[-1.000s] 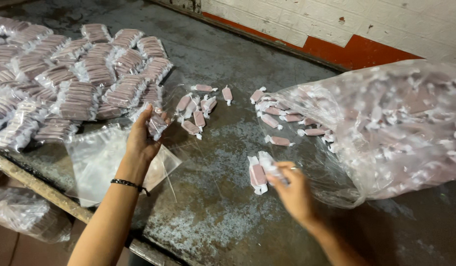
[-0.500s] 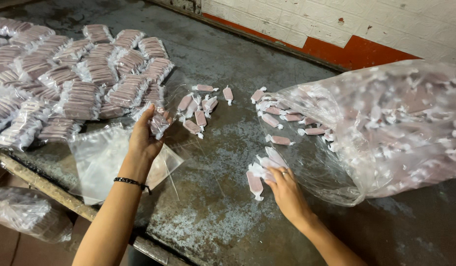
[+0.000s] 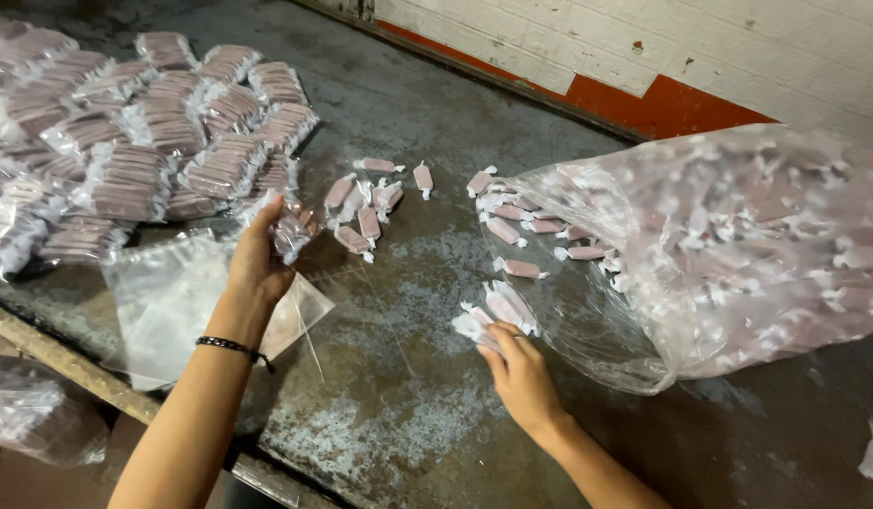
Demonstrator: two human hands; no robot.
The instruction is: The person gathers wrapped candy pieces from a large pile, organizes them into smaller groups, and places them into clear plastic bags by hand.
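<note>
R fingers (image 3: 497, 332) are curling round a small clutch of wrapped pink candies (image 3: 497, 309), pinching them together just at the mouth of the big clear bag (image 3: 738, 245); the right hand (image 3: 523, 375) is sitting low on the worn metal table (image 3: 380, 415), palm down. L fingers (image 3: 267, 219) are closing on a small filled packet (image 3: 292, 233), thumb side hidden, so how tight the grip is can't be told. The left hand (image 3: 257, 259) is hovering over a flat empty clear pouch (image 3: 172, 302), w/ a black wristband (image 3: 231, 347) on the arm.

Judging by this, the person is mid-way thru portioning: gathering loose sweets w/ the R, handling a packed unit w/ the L. A loose scatter of candies (image 3: 366, 203) is lying between the hands, and stacked finished packets (image 3: 125, 141) are filling the table's far L.

Next move probably calls for keeping the R clutch bunched while carrying it across to a pouch, and for the L to be opening that pouch's mouth.
</note>
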